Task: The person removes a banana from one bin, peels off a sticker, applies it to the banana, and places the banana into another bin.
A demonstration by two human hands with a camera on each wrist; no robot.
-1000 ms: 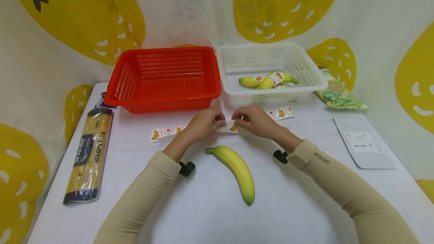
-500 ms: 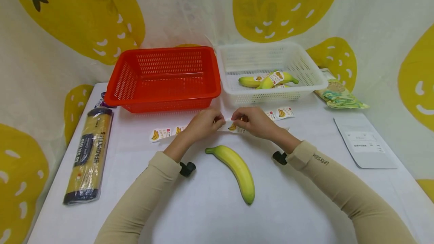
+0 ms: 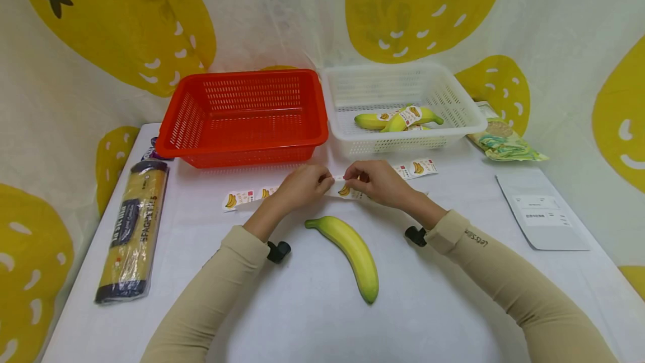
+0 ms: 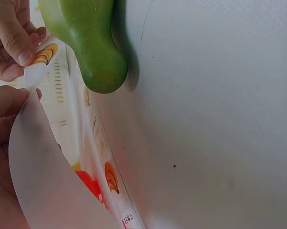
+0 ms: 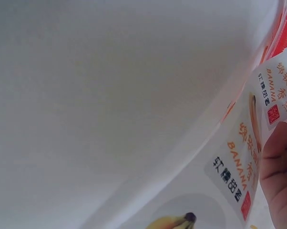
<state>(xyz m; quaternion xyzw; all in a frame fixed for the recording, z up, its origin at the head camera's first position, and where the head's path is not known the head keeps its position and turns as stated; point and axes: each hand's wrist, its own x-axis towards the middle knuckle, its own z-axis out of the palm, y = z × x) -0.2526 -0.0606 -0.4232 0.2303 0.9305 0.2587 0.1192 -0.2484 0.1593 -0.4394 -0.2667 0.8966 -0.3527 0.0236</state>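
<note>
Barely anything has shifted since the earlier frames: both hands stay over the middle of the white bench [image 3: 312, 318], and the right one has only crept a little toward the left, so the sticker between them sits a touch higher.

From my remote seat I see my left hand [image 3: 302, 185] and my right hand [image 3: 378, 182] meeting on a long white paper strip of banana stickers [image 3: 345, 190]. The fingers [image 4: 15, 44] of both hands are curled and pinch the strip. In the left wrist view a label edge looks partly lifted from the glossy backing, though I cannot tell whether it is fully free. The right wrist view shows the printed labels close up, with a fingertip of that hand on the strip.

A loose yellow-green banana [image 3: 351, 250] lies on the bench just in front of my hands, apart from them and bare of any sticker that I can see. Further back, the white plastic mesh basket [image 3: 453, 99] holds several bananas that already carry labels [image 3: 398, 119], while the red plastic mesh basket [image 3: 242, 153] beside it holds nothing I can see.

My judgement: the work is well along, with some fruit labelled and put away; peeling this sticker, putting it on the loose banana and moving that one are what is left.
</note>
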